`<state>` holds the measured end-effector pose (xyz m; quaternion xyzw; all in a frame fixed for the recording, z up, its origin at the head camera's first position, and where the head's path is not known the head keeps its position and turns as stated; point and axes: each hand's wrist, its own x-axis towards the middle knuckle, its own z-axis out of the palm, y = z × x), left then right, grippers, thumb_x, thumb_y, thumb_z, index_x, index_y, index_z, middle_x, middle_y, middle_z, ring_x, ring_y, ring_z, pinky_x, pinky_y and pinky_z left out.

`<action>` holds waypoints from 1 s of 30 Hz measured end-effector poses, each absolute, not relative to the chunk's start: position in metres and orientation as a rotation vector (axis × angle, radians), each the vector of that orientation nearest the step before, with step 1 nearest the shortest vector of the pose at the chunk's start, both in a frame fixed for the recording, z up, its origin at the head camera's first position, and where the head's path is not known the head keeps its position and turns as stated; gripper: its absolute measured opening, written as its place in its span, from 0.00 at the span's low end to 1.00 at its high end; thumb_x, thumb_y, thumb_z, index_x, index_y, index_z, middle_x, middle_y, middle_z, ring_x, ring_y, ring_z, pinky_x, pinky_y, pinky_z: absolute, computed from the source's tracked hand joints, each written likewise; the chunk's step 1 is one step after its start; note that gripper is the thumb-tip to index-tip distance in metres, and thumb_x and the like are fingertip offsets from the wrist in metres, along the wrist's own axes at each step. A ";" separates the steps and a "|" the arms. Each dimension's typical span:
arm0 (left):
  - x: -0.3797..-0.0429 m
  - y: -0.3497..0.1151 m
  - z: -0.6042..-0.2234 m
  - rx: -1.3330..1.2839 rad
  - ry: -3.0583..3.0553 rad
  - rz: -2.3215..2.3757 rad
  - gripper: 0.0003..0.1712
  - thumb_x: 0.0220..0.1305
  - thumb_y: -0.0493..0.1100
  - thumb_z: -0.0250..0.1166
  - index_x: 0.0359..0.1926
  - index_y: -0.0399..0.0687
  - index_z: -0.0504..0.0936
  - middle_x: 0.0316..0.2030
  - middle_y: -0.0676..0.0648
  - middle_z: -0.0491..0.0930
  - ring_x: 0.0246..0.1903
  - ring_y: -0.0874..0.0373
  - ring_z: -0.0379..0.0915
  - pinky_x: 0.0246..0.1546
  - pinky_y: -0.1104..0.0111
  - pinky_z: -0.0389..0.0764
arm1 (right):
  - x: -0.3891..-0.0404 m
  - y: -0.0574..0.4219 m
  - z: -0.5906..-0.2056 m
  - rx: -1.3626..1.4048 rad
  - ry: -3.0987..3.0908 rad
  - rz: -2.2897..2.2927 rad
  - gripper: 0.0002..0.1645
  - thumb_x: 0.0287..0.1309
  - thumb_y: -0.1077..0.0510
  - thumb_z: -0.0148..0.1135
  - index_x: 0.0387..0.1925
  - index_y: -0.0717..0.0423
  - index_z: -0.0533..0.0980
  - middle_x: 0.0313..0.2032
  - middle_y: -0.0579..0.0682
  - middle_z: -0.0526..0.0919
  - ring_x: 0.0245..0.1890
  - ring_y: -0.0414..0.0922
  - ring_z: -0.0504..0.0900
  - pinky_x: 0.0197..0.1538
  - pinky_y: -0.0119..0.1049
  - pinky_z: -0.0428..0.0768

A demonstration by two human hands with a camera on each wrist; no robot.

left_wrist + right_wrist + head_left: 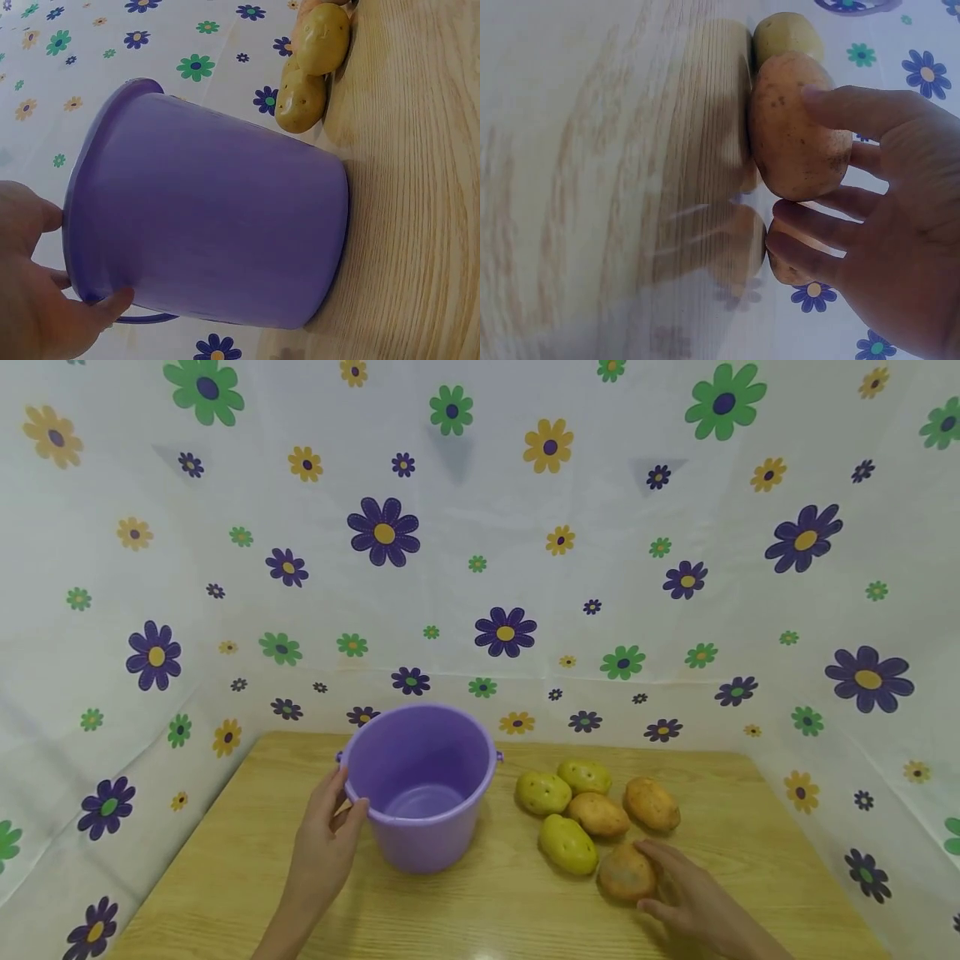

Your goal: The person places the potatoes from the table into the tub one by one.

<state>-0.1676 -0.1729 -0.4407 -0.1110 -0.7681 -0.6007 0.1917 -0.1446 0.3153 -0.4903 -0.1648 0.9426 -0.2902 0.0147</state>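
On my head feed I see the left hand (327, 831) pinching the rim of the purple bucket (427, 843), which stands upright left of centre on the counter (465, 914). Right of it lie three green potatoes (568, 845) and two tan potatoes (598, 815) in a loose cluster. Toward lower right sits a brown potato (626, 874), thumb and fingers of the right hand (693, 897) around it.

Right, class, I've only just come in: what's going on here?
A person's left hand holds a purple bucket by its rim, while the right hand grasps the nearest brown potato. Five other potatoes lie close by on the table. No potatoes show inside the bucket.
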 end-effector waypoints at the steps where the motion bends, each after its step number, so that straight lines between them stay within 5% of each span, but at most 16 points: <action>1: -0.167 -0.173 -0.440 -0.318 -2.162 -1.691 0.33 0.77 0.32 0.58 0.77 0.30 0.58 0.77 0.34 0.55 0.72 0.35 0.59 0.63 0.77 0.73 | -0.145 0.316 -0.490 -0.519 2.924 -0.908 0.44 0.57 0.51 0.77 0.69 0.64 0.69 0.65 0.69 0.74 0.64 0.71 0.72 0.63 0.71 0.73; 10: -0.165 -0.176 -0.435 -0.317 -2.263 -1.717 0.39 0.76 0.37 0.62 0.78 0.29 0.54 0.79 0.34 0.48 0.74 0.34 0.56 0.63 0.78 0.72 | -0.144 0.316 -0.491 -0.510 2.887 -0.948 0.41 0.54 0.64 0.77 0.67 0.66 0.69 0.63 0.70 0.74 0.59 0.68 0.77 0.53 0.61 0.85; 23: -0.164 -0.175 -0.428 -0.327 -2.252 -1.821 0.40 0.76 0.35 0.62 0.78 0.27 0.51 0.79 0.31 0.44 0.73 0.31 0.54 0.61 0.80 0.73 | -0.148 0.318 -0.493 -0.388 2.919 -0.924 0.40 0.54 0.55 0.80 0.64 0.62 0.71 0.56 0.59 0.81 0.44 0.49 0.84 0.41 0.37 0.86; 30: -0.165 -0.177 -0.430 -0.325 -2.249 -1.862 0.41 0.77 0.37 0.62 0.79 0.29 0.50 0.80 0.32 0.41 0.74 0.32 0.52 0.61 0.80 0.73 | -0.147 0.319 -0.497 -0.438 2.976 -0.890 0.39 0.54 0.52 0.80 0.63 0.61 0.73 0.53 0.56 0.83 0.42 0.45 0.83 0.38 0.34 0.85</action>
